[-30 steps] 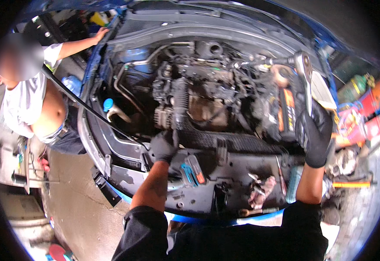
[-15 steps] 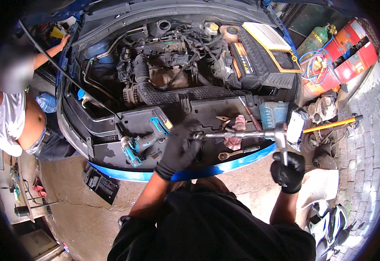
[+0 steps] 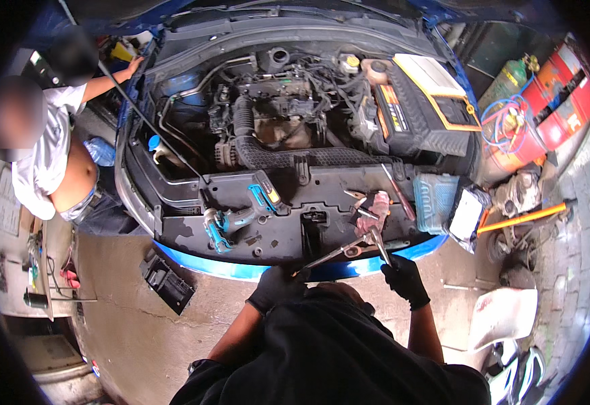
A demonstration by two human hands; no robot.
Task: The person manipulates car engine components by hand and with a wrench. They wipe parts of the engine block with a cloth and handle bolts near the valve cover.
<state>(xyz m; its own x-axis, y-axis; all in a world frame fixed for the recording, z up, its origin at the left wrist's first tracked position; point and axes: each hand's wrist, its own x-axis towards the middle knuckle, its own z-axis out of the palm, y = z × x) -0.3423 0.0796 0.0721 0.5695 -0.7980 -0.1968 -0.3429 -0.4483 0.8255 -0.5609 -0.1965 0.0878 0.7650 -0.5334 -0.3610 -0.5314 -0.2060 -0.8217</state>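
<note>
My black-gloved right hand [image 3: 405, 282] is closed around the handle of a ratchet [image 3: 380, 246], held over the car's front edge. From its head a long extension bar [image 3: 332, 254] slants down left to my gloved left hand [image 3: 278, 287], which is closed on the bar's far end. Below the tool a ratcheting wrench [image 3: 354, 250] lies on the black front panel [image 3: 285, 233]. Beyond it rest a reddish rag [image 3: 374, 209], pliers [image 3: 355, 195] and a screwdriver [image 3: 399, 194]. A teal cordless impact wrench [image 3: 239, 214] lies further left.
Behind the panel is the open engine bay [image 3: 274, 128], with an air filter [image 3: 430, 75] on top at the right. A blue plastic case [image 3: 436, 202] sits at the front right corner. On the left another person [image 3: 52, 158] stands touching the car. A prop rod [image 3: 133, 104] slants across.
Both hands have come down and nearer to me with the ratchet and extension bar. The bar, level before, now slopes toward my left hand. The view has shifted, and the other person appears further right.
</note>
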